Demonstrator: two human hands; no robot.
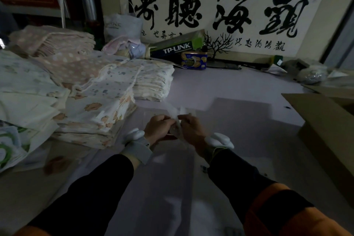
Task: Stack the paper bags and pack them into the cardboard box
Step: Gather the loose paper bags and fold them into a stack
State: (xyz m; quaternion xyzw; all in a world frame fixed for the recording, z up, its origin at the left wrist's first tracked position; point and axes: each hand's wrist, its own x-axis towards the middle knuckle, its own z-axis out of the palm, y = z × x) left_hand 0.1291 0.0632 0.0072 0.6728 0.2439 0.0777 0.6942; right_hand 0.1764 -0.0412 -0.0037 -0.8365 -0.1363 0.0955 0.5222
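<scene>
Close to the person, the left hand point(158, 127) and the right hand point(191, 130) meet in the middle of the table point(239, 90). Both hands are curled shut and pinch a thin, see-through piece of plastic point(177, 114) between them. It is too blurry to tell just what it is.

The paper bags point(99, 119) lie in flat piles on the left side, just beside the left hand. Their long sides seem to run from near to far. So I think the left hand is the closer one to reach them.

The cardboard box point(325, 130) sits open at the right edge, well apart from the bags. The right hand is nearer to it.

Farther back, more piles of bags point(151, 80) lie toward the wall.
</scene>
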